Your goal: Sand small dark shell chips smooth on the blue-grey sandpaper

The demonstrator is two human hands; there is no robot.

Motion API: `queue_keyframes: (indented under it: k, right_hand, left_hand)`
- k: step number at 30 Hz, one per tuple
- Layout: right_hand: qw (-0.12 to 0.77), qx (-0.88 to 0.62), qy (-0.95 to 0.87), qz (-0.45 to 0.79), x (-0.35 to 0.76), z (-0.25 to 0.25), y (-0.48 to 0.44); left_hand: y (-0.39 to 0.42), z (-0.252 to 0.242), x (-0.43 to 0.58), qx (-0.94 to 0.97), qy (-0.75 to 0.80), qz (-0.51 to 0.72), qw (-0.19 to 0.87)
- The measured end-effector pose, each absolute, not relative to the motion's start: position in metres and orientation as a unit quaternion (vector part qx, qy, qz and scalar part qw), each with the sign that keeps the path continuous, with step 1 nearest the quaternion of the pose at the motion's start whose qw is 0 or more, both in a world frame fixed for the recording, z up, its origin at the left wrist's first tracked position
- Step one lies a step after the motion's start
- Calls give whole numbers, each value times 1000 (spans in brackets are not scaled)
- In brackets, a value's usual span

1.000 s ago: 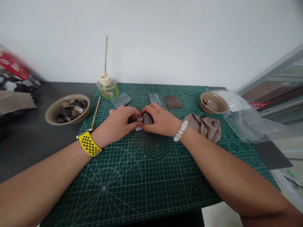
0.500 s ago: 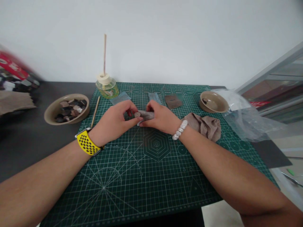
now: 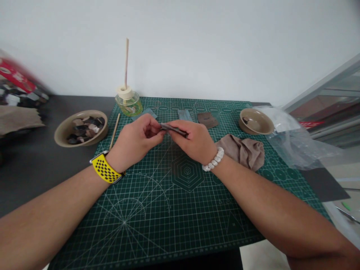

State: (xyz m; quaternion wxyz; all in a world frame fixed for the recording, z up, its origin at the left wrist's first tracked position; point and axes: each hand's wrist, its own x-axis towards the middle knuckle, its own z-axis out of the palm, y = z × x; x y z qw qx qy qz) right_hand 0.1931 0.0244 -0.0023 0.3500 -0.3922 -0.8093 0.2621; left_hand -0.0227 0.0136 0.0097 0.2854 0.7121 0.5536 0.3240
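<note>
In the head view, my left hand (image 3: 138,138) and my right hand (image 3: 194,140) meet above the middle of the green cutting mat (image 3: 146,240). A thin greyish piece of sandpaper (image 3: 174,129), seen nearly edge-on, runs between the fingertips. My right thumb and fingers pinch it. The left fingers are closed at its left end, round a small brownish piece that is now mostly hidden. Behind the hands lie a blue-grey sheet (image 3: 184,115) and a brown square sheet (image 3: 207,119). Beside my right wrist sits a crumpled brown cloth (image 3: 243,152).
A bowl of several dark and brown chunks (image 3: 57,137) stands left, near a thin wooden stick (image 3: 114,131) and a glass diffuser bottle (image 3: 129,103). On the right are another bowl (image 3: 260,122) with one small piece inside and a clear plastic bag (image 3: 300,144).
The sandpaper has turned from showing its flat face to nearly edge-on. My right hand has rolled over it, and the small piece by my left fingertips has gone from sight.
</note>
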Motion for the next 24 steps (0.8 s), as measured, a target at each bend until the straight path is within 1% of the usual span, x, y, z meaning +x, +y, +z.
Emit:
queue_keyframes:
  k: [3, 6, 9, 14, 20, 24]
  right_hand:
    - [329, -384, -825, 254, 191, 0, 20]
    - [315, -392, -830, 240, 189, 1, 17]
    - [323, -393, -834, 213, 190, -1, 18]
    - [336, -392, -840, 170, 191, -4, 20]
    - [315, -385, -855, 146, 188, -3, 18]
    - [293, -356, -878, 130, 188, -1, 17]
  left_hand:
    - [14, 9, -23, 683, 548, 357, 325]
    - [13, 9, -22, 663, 538, 395, 339]
    - [14, 8, -20, 655, 513, 430, 351]
    - [16, 3, -20, 610, 495, 456, 418]
    - [14, 3, -23, 607, 551, 448, 356]
    - [13, 5, -22, 616, 558, 435, 347]
